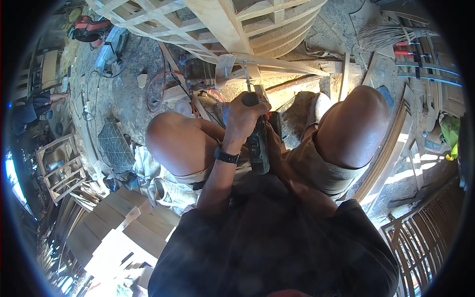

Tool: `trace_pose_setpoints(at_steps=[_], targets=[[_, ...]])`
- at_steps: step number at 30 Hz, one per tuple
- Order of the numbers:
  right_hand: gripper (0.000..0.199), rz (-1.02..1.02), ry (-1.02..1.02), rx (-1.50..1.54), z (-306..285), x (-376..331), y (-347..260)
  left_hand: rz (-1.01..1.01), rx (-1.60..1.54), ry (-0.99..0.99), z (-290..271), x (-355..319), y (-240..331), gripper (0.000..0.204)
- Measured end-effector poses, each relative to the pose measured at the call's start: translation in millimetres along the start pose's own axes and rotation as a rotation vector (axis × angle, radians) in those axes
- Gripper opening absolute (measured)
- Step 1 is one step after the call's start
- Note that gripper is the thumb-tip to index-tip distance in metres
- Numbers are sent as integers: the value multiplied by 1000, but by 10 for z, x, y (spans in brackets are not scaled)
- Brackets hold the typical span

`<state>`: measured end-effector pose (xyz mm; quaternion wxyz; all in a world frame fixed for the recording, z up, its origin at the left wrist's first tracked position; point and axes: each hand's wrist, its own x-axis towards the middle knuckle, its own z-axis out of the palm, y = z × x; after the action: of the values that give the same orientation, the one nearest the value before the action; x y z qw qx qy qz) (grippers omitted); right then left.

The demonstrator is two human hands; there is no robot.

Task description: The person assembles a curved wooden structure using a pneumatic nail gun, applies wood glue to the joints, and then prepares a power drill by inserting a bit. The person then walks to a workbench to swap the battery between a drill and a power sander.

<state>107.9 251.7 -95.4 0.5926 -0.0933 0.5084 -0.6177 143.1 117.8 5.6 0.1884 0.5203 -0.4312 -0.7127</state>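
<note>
A dark cordless drill [258, 148] is held in front of me between my knees, its long thin bit [247, 76] pointing away at the wooden frame. My left hand [241, 118] is wrapped round the front of the drill. Behind the drill, my right hand [273, 141] is mostly hidden; its fingers do not show clearly. The bit's tip reaches the lower rail of a large curved wooden lattice piece [217, 24]. A small wooden block [225, 67] with a screw in it sits just left of the tip.
Wood strips [345, 74] and a red cable [151, 94] lie on the dusty floor. A red power tool [89, 28] is at far left, a twig broom [391, 35] at far right. Stacked boards [101, 218] stand near left; a slatted frame [420, 237] stands near right. Another person [37, 110] is at the left edge.
</note>
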Motion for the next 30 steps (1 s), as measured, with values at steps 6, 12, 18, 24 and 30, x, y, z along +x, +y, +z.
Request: trace_pose_setpoints(at_steps=[6, 12, 18, 24, 30], targets=[[28, 36, 1, 8, 31, -26, -50, -6, -17, -17, 10, -7, 35, 39], [29, -10, -11, 82, -21, -6, 37, 4, -33, -4, 36, -16, 35, 40], [34, 42, -23, 302, 11, -60, -7, 24, -29, 31, 38, -53, 38, 41], [28, -353, 9, -384, -44, -17, 125, 19, -69, 22, 29, -18, -6, 38], [51, -265, -75, -466, -47, -115, -81, 41, -150, -92, -40, 1, -3, 40]])
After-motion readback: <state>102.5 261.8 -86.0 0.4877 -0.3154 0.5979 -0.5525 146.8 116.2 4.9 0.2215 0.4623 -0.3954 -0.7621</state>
